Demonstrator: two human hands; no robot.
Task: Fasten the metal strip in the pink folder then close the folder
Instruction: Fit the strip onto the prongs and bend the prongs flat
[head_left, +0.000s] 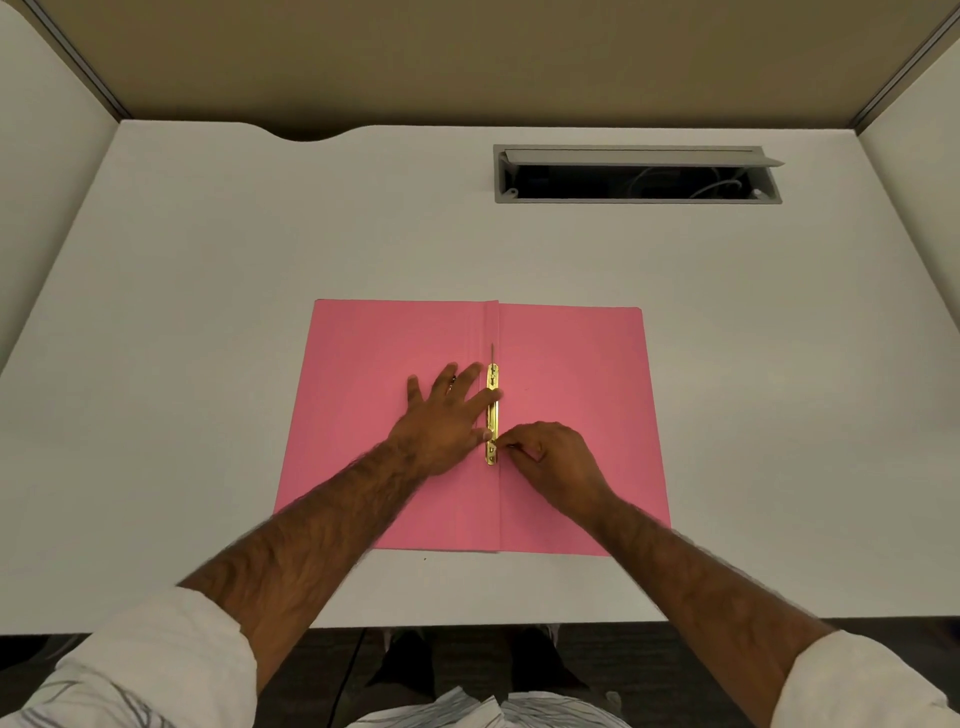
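The pink folder (576, 364) lies open and flat on the white desk, spine running away from me. A gold metal strip (492, 385) lies along the spine, with a thin prong sticking up past its far end. My left hand (441, 415) rests flat on the left flap, fingers spread, index finger and thumb pressing on the strip. My right hand (550, 457) sits on the right flap with fingers curled, its fingertips pinching at the near end of the strip. What exactly the fingertips grip is too small to tell.
A grey cable hatch (636, 174) stands open at the back right of the desk (208, 260). Partition walls close the desk at the back and both sides. A curved notch cuts the back edge at the left.
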